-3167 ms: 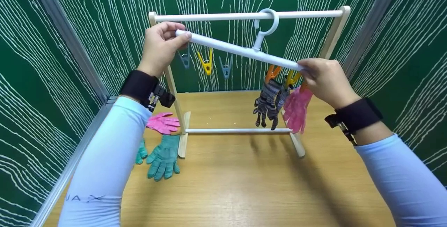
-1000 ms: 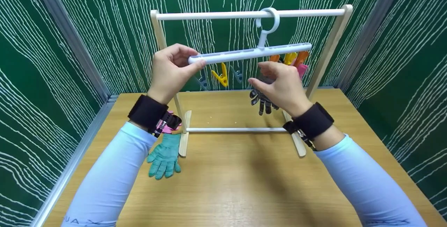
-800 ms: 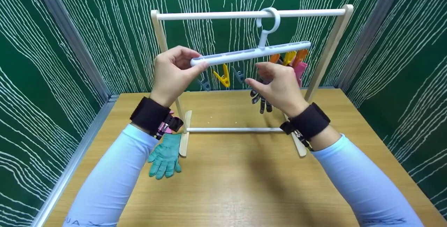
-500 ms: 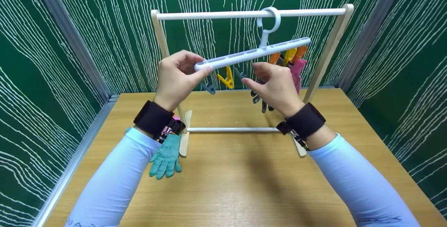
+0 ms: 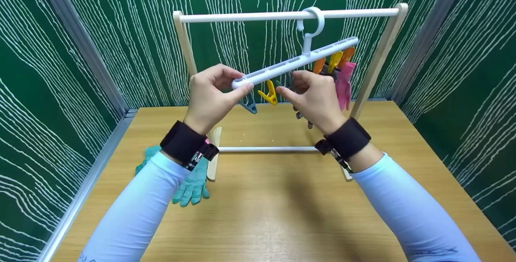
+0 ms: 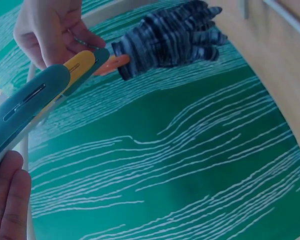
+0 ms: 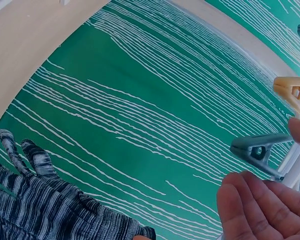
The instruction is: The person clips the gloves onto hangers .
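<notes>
Left grip [image 5: 211, 98] pinches one hanger [image 5: 282, 68] bearing six clips [image 5: 334, 61], right grip [image 5: 319, 97] parted near one

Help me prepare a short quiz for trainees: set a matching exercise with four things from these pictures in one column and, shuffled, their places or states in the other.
Things
1. Left hand
2. Hanger hook
3. Striped glove
4. Green glove

Places or states
A. Lying on the table
B. Hanging from an orange clip
C. Pinching one end of the hanger bar
D. Hooked over the rack's top rail

Right pairs: 1-C, 2-D, 3-B, 4-A
</notes>
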Demonstrator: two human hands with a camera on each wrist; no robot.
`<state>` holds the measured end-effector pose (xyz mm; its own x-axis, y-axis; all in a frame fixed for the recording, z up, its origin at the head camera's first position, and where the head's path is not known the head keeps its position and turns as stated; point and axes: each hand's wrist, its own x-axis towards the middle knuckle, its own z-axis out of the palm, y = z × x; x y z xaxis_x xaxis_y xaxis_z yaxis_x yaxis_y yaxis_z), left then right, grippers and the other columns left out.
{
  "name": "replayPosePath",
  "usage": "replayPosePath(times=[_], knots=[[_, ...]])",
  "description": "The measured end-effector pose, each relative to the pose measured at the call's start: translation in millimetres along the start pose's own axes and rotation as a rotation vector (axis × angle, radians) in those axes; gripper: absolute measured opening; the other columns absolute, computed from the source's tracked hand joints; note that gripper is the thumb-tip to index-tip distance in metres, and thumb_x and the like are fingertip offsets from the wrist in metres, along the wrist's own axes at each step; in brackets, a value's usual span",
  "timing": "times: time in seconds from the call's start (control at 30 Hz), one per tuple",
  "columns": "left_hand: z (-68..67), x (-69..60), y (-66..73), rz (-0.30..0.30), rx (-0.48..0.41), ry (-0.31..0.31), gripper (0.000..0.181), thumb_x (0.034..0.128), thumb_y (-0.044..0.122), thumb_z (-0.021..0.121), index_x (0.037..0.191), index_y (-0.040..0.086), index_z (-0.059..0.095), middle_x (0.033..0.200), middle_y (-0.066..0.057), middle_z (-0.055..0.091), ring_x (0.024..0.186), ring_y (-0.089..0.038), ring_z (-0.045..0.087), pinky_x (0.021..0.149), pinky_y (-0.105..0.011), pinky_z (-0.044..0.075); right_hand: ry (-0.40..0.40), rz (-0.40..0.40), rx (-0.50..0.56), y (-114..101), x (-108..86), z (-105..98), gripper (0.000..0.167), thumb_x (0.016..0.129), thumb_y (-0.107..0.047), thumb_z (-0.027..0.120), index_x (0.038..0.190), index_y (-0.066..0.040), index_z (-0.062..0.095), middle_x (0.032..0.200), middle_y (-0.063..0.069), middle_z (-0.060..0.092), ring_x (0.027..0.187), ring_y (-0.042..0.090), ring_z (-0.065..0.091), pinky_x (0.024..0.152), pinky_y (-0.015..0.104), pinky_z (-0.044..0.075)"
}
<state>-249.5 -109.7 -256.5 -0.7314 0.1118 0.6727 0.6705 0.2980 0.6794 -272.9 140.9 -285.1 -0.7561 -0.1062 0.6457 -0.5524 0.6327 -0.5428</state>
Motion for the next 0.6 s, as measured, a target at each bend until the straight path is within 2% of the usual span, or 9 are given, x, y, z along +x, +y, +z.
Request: replayPosePath(times=[0.2,0.4,0.6], knots=[[1.8,-2.9,0.6,-0.005,0.010,-0.001,0.020,0.0897,0.010,0.089,0.104,0.000,0.079,0.103,-0.014,0.082,0.083,-0.020,0.078,0.082,-0.026,0.064,0.000,0.017,-0.023,-2.3,0.8,1.8,0.032,0.095,-0.019,0.087,0.115,0.004,0.079,0.094,0.018,0.081,0.077,0.029,0.073,0.080,0.042,0.065],[3.1,-4.2,-0.2,-0.006,0.007,0.000,0.021,0.0899,0.010,0.089,0.104,0.000,0.078,0.103,-0.014,0.082,0.084,-0.022,0.079,0.083,-0.022,0.063,-0.008,0.020,-0.050,-2.9,2.0,3.1,0.030,0.097,-0.020,0.085,0.114,0.004,0.079,0.087,0.018,0.078,0.072,0.027,0.068,0.071,0.028,0.056],[4.2,-5.8,0.4,-0.008,0.002,-0.001,0.021,0.0898,0.011,0.089,0.104,-0.001,0.079,0.102,-0.014,0.082,0.082,-0.021,0.078,0.081,-0.024,0.064,-0.011,0.030,-0.060,-3.3,4.1,3.5,0.028,0.097,-0.021,0.085,0.109,0.004,0.079,0.085,0.018,0.078,0.071,0.027,0.068,0.069,0.027,0.053]])
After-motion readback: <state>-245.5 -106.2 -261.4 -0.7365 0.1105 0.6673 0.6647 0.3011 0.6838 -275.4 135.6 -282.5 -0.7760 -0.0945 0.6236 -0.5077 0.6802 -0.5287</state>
